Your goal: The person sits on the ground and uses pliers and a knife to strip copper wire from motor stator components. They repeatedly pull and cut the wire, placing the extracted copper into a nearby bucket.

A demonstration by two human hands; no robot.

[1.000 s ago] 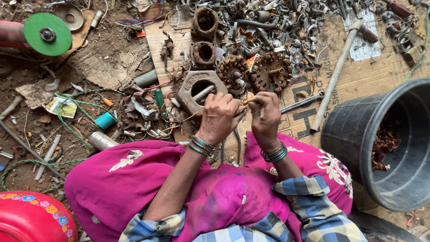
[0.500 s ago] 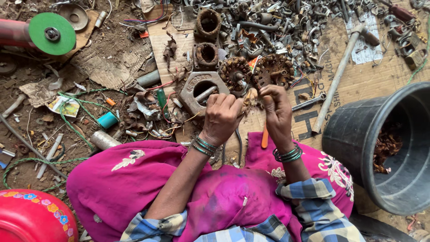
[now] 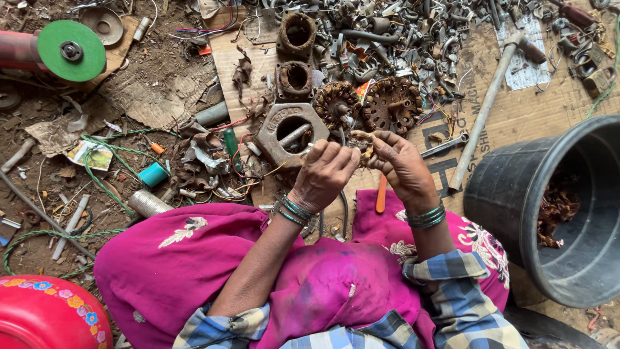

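- In the head view, just above the lap in pink cloth, both hands are meeting over the ground: the left hand (image 3: 325, 174) is curling its fingers narrow around one end of a small rusty scrap piece (image 3: 366, 154), and the right hand (image 3: 400, 165) is pinching the other end.
- That piece is hovering just in front of the hexagonal metal housing (image 3: 290, 132) and near two rusty motor windings (image 3: 365, 106).
- Judging from the grip, the small piece is sitting only between fingertips, so it could be slipping and dropping among the heap of scrap metal (image 3: 413, 39), where it would be hard to find again.
- Sharp rusted edges and loose wire could be scratching bare fingers if the pull is jerking.
- Counting: two hands, two windings, one hexagonal housing, two rusty round cylinders (image 3: 296, 55), one black bucket (image 3: 510, 213) holding brownish scrap, one hammer (image 3: 484, 110), one spanner (image 3: 445, 145), one green disc grinder (image 3: 70, 50), one orange-handled tool (image 3: 381, 194) by the lap.
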